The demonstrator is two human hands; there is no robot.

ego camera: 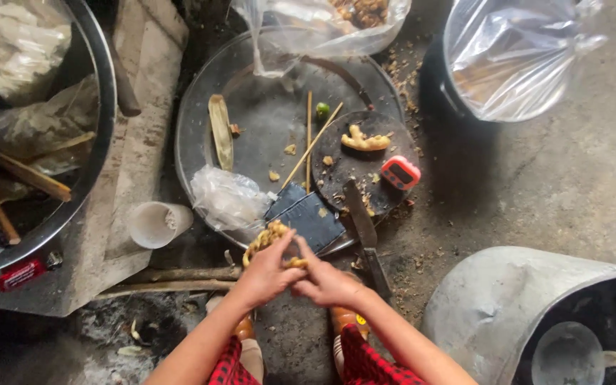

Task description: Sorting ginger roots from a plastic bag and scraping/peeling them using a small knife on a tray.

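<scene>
While we crouch over a dirt floor, our left hand (264, 274) and right hand (324, 281) meet at the near rim of a wide metal tray (201, 114), both closed around a knobbly yellow-brown piece of ginger root (269, 239) held between the fingers. Just beyond our hands lie two dark folded cloths (309, 214) and a crumpled clear plastic bag (228, 198). Beside our right hand, a cleaver (363, 232) rests with its blade on a round dark cutting board (365, 167), which carries another ginger piece (365, 141) and a small red timer (400, 172). Left of the tray, a white cup (157, 224) lies on its side. Farther off, two thin sticks (311, 142) cross on the tray.
</scene>
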